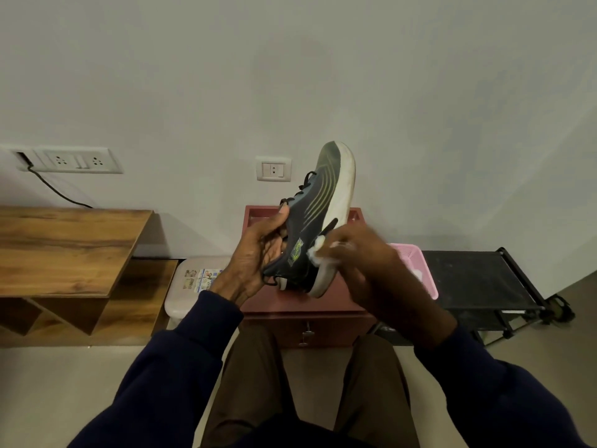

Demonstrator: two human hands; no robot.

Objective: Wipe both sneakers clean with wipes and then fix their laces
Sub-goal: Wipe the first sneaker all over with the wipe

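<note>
Up in the air, the left hand (258, 250) grips the sneaker (318, 218) by its laced top, keeping it steady. The right hand's (358, 263) fingers pinch a wipe (315, 252) against its side.

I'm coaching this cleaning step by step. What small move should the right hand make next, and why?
Probably slide the wipe up along the white sole edge toward the toe. The left hand grips the sneaker toe-up near its collar, the right hand presses the wipe low on the side near the heel, and the sole edge higher up looks greyish and smudged.
</note>
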